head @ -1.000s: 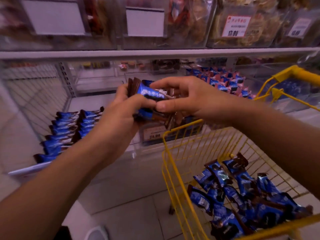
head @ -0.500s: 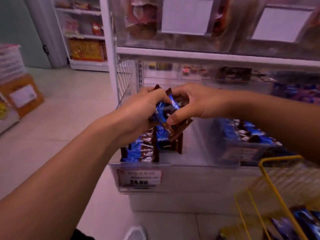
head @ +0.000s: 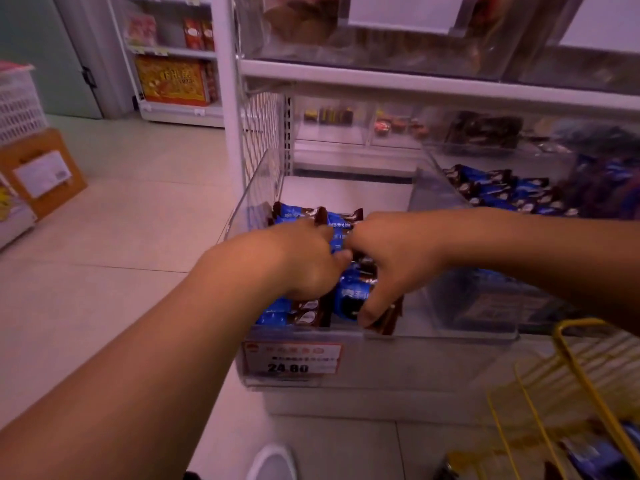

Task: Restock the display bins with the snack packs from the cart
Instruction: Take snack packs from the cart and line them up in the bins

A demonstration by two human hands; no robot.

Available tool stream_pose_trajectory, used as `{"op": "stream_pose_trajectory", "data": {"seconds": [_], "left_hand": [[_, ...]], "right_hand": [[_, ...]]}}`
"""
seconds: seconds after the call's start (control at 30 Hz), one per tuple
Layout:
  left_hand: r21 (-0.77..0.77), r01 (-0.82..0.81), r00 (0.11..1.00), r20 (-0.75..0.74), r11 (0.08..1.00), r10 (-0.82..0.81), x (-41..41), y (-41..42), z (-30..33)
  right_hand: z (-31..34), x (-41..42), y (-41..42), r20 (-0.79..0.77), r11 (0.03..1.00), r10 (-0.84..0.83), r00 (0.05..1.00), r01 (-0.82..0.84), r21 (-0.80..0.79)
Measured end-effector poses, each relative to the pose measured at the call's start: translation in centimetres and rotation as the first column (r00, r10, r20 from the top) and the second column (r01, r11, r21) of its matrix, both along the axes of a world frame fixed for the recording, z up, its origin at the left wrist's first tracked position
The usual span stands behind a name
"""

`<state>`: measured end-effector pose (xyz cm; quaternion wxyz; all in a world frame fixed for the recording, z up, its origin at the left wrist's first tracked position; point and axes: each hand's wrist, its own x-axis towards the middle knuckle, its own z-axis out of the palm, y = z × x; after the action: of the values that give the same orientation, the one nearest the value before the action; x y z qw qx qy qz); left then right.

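Both hands are down inside a clear display bin on the lowest shelf. My left hand and my right hand together grip a bunch of blue-and-brown snack packs, held against the row of the same packs lined up along the bin's left side. My right thumb presses the front of the bunch. More packs fill the neighbouring bin to the right. The yellow wire cart stands at the lower right, with a few blue packs visible in it.
A red price tag reading 24.80 hangs on the bin's front. A white shelf post and wire side panel border the bin on the left. Cardboard boxes and a white crate sit on the tiled floor far left. My shoe shows below.
My view swung from the cart to the shelf. Both hands carried the bunch of packs from above the cart down into the bin, lowering it beside the lined-up row.
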<state>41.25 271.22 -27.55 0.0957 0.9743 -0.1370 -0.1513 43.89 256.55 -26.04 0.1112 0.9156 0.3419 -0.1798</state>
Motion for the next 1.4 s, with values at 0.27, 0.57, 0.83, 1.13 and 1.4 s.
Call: {"op": "stream_pose_trajectory", "data": {"seconds": [0.27, 0.57, 0.83, 1.13, 1.4], "left_hand": [[0.300, -0.005, 0.982, -0.177, 0.954, 0.061, -0.4, -1.0, -1.9], [0.321, -0.037, 0.981, -0.168, 0.946, 0.095, 0.0, -0.9, -3.0], [0.494, 0.227, 0.965, -0.227, 0.839, -0.128, 0.1, -1.0, -2.4], [-0.223, 0.434, 0.703, 0.690, 0.873, -0.173, -4.0, -7.5, 2.0], [0.213, 0.787, 0.559, 0.153, 0.580, -0.815, -13.8, -27.6, -1.2]], "right_hand": [[-2.3, -1.0, -0.7, 0.116, 0.962, 0.109, 0.987, -0.076, -0.261], [-2.2, -1.0, -2.0, 0.048, 0.915, -0.081, 0.996, 0.093, -0.393], [-1.7, -1.5, -1.6, 0.059, 0.940, -0.015, 0.998, 0.034, -0.339], [4.9, -14.1, -19.8, 0.628, 0.869, -0.183, 0.757, -0.175, 0.463], [-6.0, -20.2, -32.0, -0.363, 0.777, -0.629, 0.687, 0.543, -0.319]]}}
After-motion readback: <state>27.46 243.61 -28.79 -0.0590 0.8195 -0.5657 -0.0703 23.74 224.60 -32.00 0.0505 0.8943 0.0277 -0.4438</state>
